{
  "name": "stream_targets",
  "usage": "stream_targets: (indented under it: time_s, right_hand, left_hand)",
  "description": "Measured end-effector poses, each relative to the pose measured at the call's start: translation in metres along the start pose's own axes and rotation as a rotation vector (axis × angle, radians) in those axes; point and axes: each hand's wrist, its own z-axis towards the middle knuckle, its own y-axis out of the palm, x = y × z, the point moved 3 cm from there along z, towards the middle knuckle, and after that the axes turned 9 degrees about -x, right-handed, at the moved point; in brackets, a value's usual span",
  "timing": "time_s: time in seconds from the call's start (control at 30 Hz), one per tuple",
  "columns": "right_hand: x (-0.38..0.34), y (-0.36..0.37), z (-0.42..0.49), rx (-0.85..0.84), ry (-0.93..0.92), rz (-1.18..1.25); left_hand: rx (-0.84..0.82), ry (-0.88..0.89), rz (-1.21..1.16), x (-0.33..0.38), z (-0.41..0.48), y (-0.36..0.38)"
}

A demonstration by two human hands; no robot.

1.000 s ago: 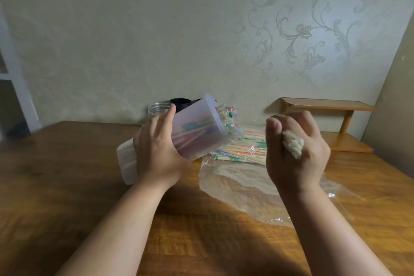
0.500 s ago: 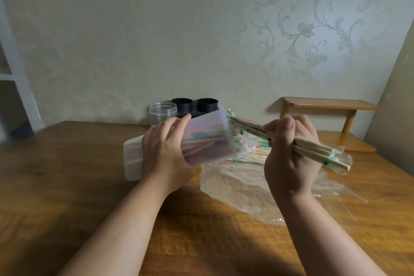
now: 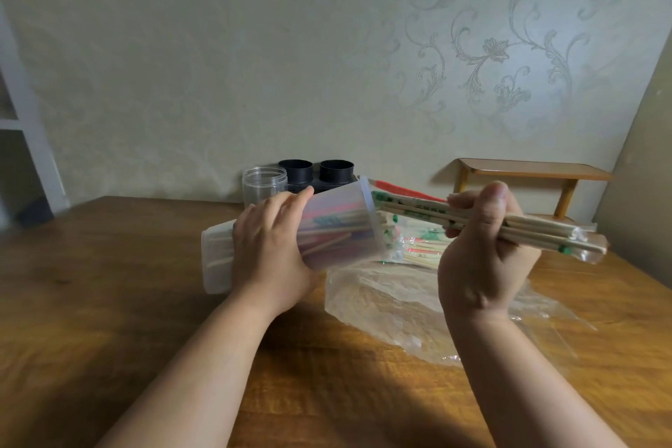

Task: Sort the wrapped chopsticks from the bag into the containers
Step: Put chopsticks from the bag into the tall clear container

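- Head view: wrapped chopsticks (image 3: 538, 231), clenched in the right hand (image 3: 483, 258), point into the mouth of the container (image 3: 342, 229) above the middle of the bench (image 3: 109, 265); a tip catching the rim could jam or fan the bundle.
- Tilted nearly flat and grasped by the left hand (image 3: 269, 251), the container could spill its sticks if tipped further.
- Dropped pairs would land unsorted on the bag (image 3: 378, 302), right of the bench's middle.

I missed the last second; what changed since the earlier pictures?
The right hand swung its bundle of wrapped chopsticks sideways and pushed the tips left to the mouth of the container. The left hand still grips the container; the plastic bag and clear jar stayed.
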Motion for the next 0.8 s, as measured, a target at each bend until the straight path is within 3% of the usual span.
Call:
stream_targets:
  time_s: [0.3, 0.47, 0.57, 0.8]
  right_hand:
    - [-0.006, 0.008, -0.008, 0.005, -0.079, -0.084]
    - [-0.006, 0.007, -0.006, 0.036, -0.022, -0.045]
    - [-0.001, 0.005, -0.003, -0.009, 0.098, -0.022]
    - [0.021, 0.009, -0.003, -0.177, 0.595, 0.141]
  left_hand:
    - [0.034, -0.044, 0.02, 0.002, -0.002, -0.001]
    - [0.055, -0.059, 0.058, 0.001, 0.0, -0.001]
    - [0.03, -0.021, 0.063, -0.001, 0.001, 0.002]
    - [-0.057, 0.07, -0.016, 0.004, -0.002, 0.001]
